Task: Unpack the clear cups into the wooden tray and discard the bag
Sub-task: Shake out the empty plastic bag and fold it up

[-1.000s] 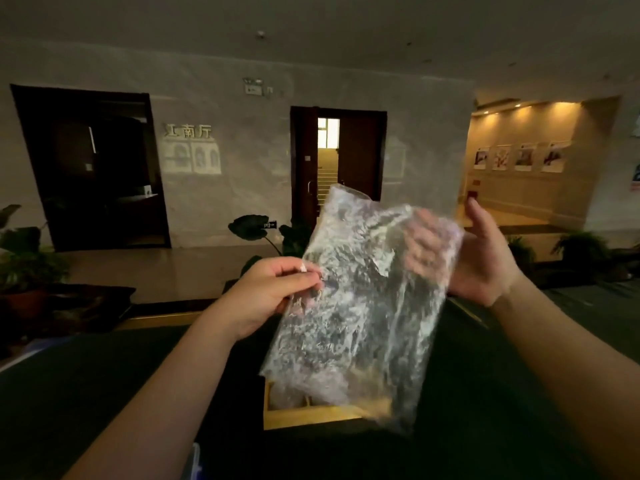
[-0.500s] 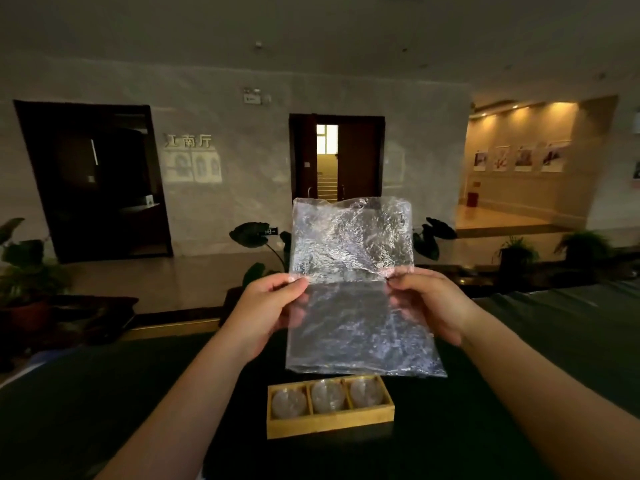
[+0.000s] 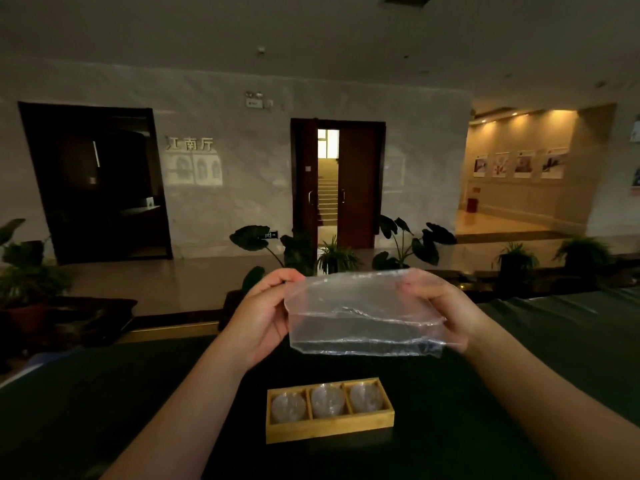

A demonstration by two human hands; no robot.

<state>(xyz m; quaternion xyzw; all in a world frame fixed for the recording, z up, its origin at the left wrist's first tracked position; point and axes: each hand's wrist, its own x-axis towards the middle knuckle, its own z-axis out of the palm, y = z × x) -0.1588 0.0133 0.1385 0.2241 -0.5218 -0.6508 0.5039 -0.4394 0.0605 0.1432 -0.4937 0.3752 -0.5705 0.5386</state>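
Note:
A clear plastic bag [image 3: 360, 311], empty and folded over, hangs in the air above the dark table. My left hand [image 3: 259, 317] pinches its left edge and my right hand [image 3: 440, 306] grips its right edge. Below the bag, a three-compartment wooden tray [image 3: 329, 429] rests on the table. One clear cup sits in each compartment: left cup [image 3: 288, 407], middle cup [image 3: 327, 402], right cup [image 3: 365, 398].
The table [image 3: 485, 393] has a dark cover and stretches left and right. Beyond its far edge stand potted plants [image 3: 408, 244], a planter at the left [image 3: 24, 282], a marble wall with two doorways, and a lit corridor at the right.
The bag went from held up at full length to folded in half and lowered. Both hands came down with it. The tray with its three cups came into view under the bag.

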